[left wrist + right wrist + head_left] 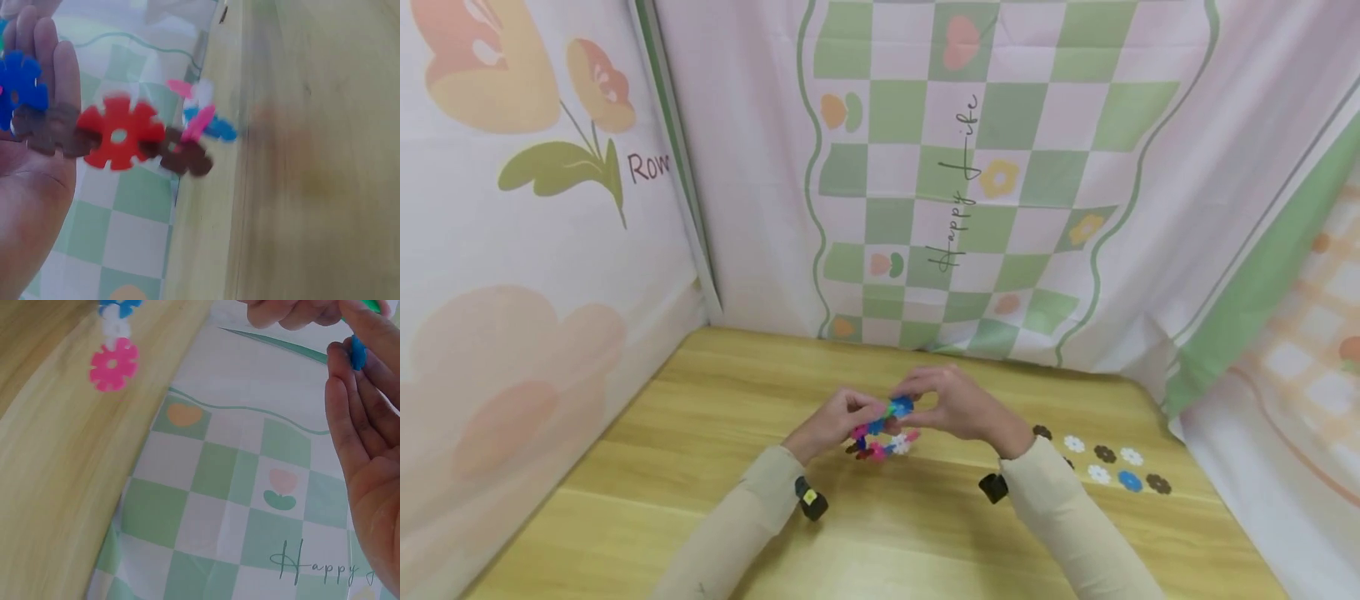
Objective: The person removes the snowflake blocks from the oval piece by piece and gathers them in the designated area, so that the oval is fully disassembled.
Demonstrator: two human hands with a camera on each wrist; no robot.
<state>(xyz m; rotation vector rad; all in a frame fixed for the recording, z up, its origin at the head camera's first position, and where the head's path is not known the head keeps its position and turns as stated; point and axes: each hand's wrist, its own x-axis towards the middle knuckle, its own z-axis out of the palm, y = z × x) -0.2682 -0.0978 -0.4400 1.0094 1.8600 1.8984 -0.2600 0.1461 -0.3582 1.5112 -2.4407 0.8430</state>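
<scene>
A chain of flower-shaped plastic interlocking discs hangs in a curve from my left hand [838, 419], whose fingers pinch its upper end. Along it, the left wrist view shows a red disc [103, 142], a dark blue disc [28, 94] and brown ones, slightly blurred. Its free end carries a pink disc [125, 369] beneath a white disc [119, 328] in the right wrist view. My right hand [958, 406] pinches a blue disc [902, 406] between thumb and fingers, right at a green disc [371, 305] by the left fingertips. Both hands meet above the table.
On the right of the wooden table [715, 517] lie several loose discs, among them a brown disc [1104, 454], a white disc [1099, 474] and a blue one. A checkered curtain [955, 208] hangs behind the table's far edge, and a printed cloth covers the left side.
</scene>
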